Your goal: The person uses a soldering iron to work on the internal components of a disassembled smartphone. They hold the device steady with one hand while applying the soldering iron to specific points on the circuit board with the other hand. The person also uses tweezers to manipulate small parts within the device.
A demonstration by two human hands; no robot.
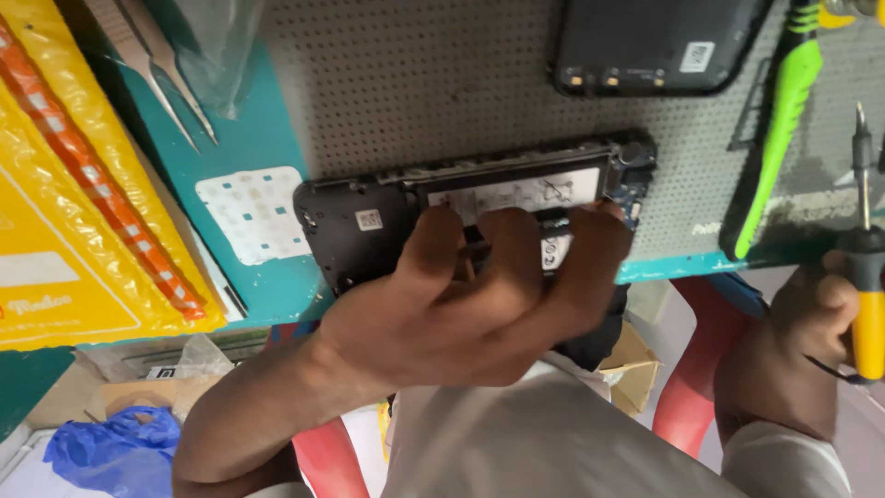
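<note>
Two hands: mine, both busy.
Left hand point(479, 295): fingers pressing the opened phone point(461, 217).
Right hand point(802, 332): at 3 o'clock, probably clenched round a screwdriver point(867, 277).

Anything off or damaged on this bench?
Nothing broken that shows. The phone under the left hand lies opened, its back cover set apart on the mat. Right hand grips a yellow screwdriver.
</note>
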